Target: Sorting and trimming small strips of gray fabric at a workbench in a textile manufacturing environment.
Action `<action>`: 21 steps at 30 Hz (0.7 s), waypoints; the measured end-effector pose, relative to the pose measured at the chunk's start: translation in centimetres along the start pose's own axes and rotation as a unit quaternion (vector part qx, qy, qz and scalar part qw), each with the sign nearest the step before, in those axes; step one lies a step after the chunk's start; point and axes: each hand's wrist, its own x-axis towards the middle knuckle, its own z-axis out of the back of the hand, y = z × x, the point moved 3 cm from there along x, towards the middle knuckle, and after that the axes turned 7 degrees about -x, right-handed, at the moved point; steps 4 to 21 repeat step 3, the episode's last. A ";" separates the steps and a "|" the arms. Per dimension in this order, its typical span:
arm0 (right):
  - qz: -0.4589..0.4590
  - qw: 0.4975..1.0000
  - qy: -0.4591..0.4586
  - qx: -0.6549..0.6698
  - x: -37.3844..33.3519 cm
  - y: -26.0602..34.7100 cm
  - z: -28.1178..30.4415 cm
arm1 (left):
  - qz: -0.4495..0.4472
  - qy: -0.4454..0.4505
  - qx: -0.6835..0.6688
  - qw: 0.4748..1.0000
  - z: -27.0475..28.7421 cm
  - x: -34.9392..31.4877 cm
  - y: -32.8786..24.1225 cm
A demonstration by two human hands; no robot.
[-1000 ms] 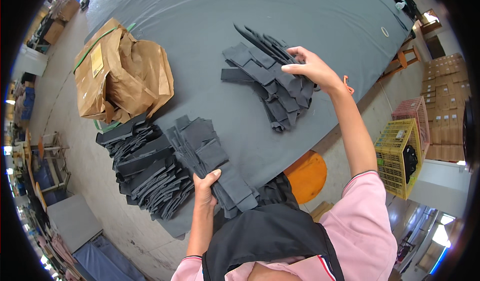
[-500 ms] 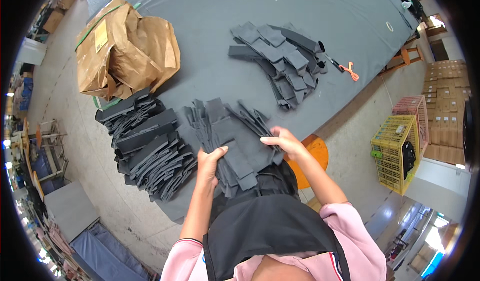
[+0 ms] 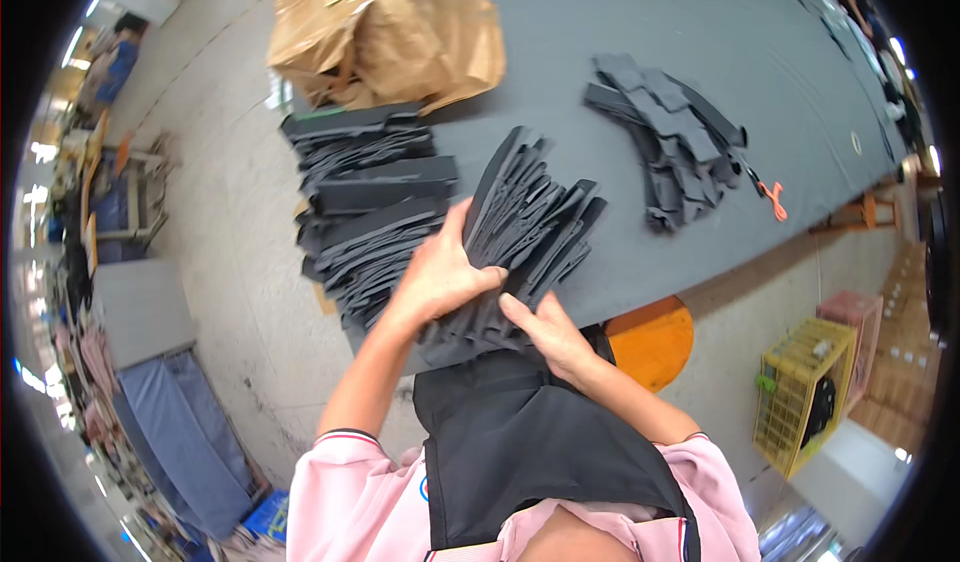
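A thick bundle of dark grey fabric pieces (image 3: 520, 212) stands on edge at the table's near side, its folded edges fanned upward. My left hand (image 3: 448, 274) grips the bundle's left side, fingers behind it and thumb across the near face. From the right, my right hand (image 3: 548, 334) presses in on the same bundle, its thumb close to the left thumb; part of its fingers is hidden behind the fabric. Just left of the bundle lie stacked dark grey fabric pieces (image 3: 385, 187) in several layers. Farther right is a loose heap of similar fabric pieces (image 3: 670, 132).
A crumpled brown paper bag (image 3: 440, 47) stands at the far left of the grey-covered table (image 3: 560, 22). Orange-handled scissors (image 3: 774, 202) lie beside the loose heap. An orange round stool (image 3: 655, 342) is by the near table edge, with a yellow crate (image 3: 800, 392) on the floor at right.
My hands have come closer together, squeezing the spread fabric pieces into one upright bundle. The right hand moved inward. The whole view has shifted, so the table things appear farther right.
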 end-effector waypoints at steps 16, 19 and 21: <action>-0.137 0.976 0.136 -0.097 1.4 2.5 -5.5 | 0.004 0.004 0.192 0.981 6.5 -2.5 -3.8; -0.137 0.976 0.136 -0.097 1.4 2.5 -5.5 | 0.004 0.004 0.192 0.981 6.5 -2.5 -3.8; -0.137 0.976 0.136 -0.097 1.4 2.5 -5.5 | 0.004 0.004 0.192 0.981 6.5 -2.5 -3.8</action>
